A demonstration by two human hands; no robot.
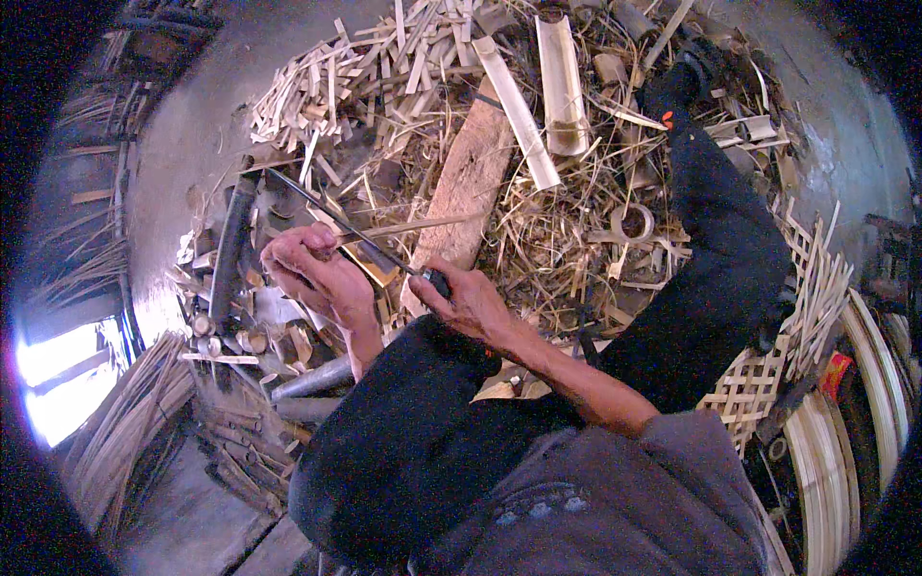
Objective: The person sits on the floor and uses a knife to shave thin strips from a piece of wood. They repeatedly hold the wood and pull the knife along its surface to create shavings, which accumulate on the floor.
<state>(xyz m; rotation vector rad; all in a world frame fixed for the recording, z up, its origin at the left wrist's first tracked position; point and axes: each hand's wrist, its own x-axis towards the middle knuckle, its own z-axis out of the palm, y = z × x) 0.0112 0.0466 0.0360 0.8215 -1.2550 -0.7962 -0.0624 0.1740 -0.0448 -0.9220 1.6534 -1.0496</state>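
A thin, narrow strip point(413, 227), pale brown and slightly bent, juts out to the right from the left hand point(322, 274), over the plank. Its left end sits at that hand's fingertips, pinched there, the other fingers curled in. A knife point(331, 213) with a long dark blade crosses the strip just beside those fingertips, pointing far and left; whether they touch, I cannot tell. The right hand point(471, 302) wraps its fingers around the dark handle. Beyond lie the worn wooden plank point(471, 182), tangled shavings point(547, 230) and, farther left, a heap of short pale sticks point(336, 86).
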